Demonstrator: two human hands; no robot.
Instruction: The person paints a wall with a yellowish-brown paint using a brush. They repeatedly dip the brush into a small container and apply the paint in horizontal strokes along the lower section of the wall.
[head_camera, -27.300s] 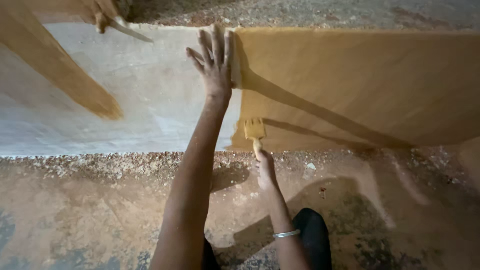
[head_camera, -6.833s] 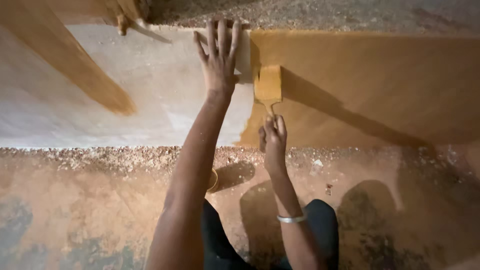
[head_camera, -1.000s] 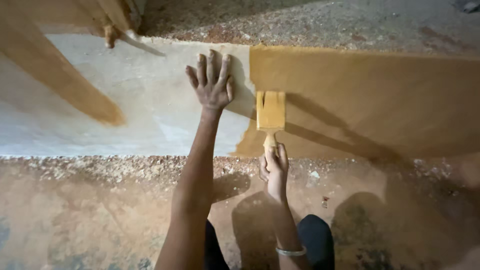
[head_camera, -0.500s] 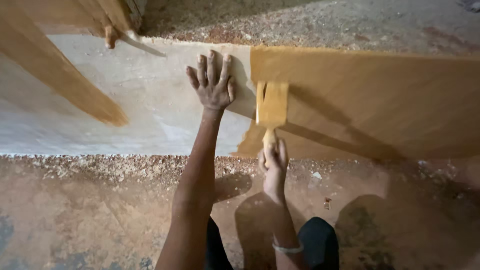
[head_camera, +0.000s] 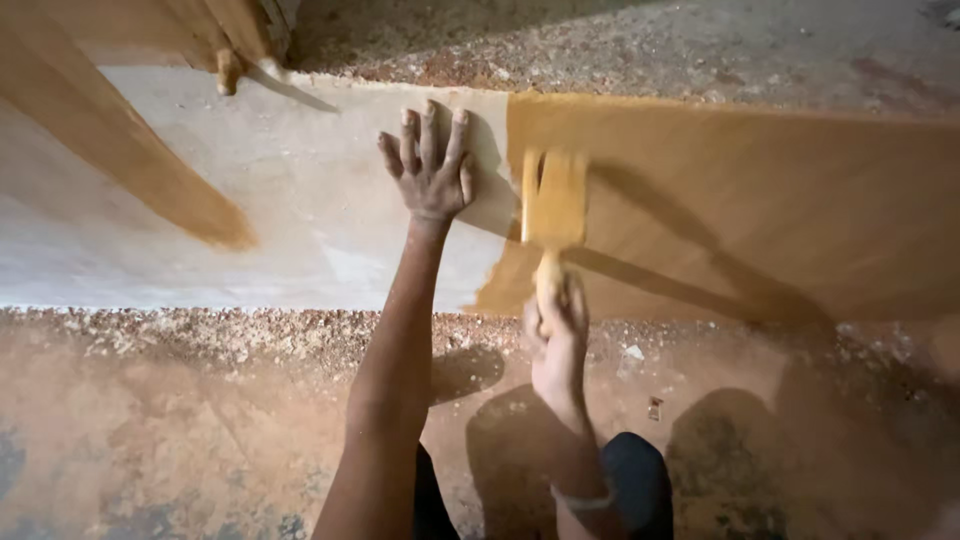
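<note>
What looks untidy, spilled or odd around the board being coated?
Sawdust lies scattered along the floor beside the board. The brush in the right hand looks blurred; the left hand lies flat on bare wood.

We get dim, warm, yellowish light here, seemingly from behind us, since the arms throw long dark shadows up across the flat pale wooden board (head_camera: 250, 220) and the dusty sawdust-strewn floor (head_camera: 180, 400). The wide yellow paintbrush (head_camera: 553, 200) is smeared by motion blur. Corners go murky, the whole frame looks soft and grainy.
</note>
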